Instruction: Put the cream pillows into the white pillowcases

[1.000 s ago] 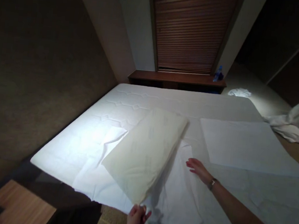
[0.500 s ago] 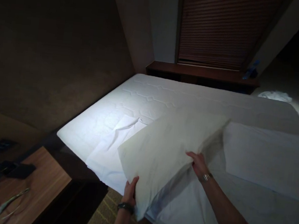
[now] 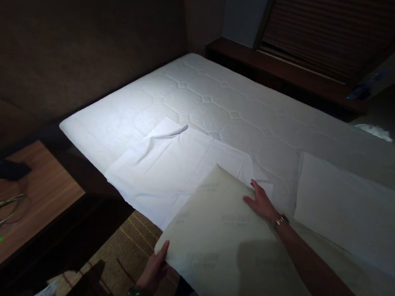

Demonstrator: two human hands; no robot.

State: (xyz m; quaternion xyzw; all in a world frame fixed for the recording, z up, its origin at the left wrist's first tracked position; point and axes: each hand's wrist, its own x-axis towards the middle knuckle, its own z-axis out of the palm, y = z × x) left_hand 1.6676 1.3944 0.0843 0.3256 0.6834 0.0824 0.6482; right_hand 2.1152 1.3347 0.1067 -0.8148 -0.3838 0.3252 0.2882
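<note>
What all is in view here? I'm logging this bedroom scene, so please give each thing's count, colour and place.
pillow: one, cream, faint print, at the near bed edge, held by both hands
pillowcase: one, white, flat on the mattress beyond the pillow, one corner folded over
second flat white cloth: one, on the mattress to the right
mattress: one, white, quilted, bare
wooden ledge: one, brown, beyond the bed under the slatted blind
blue bottle: one, on the ledge, blurred
bedside table: one, wooden, lower left, with dark items and a cord
left hand: grips the pillow's near left corner, dark wristband
right hand: flat on the pillow's far edge, wristwatch
</note>
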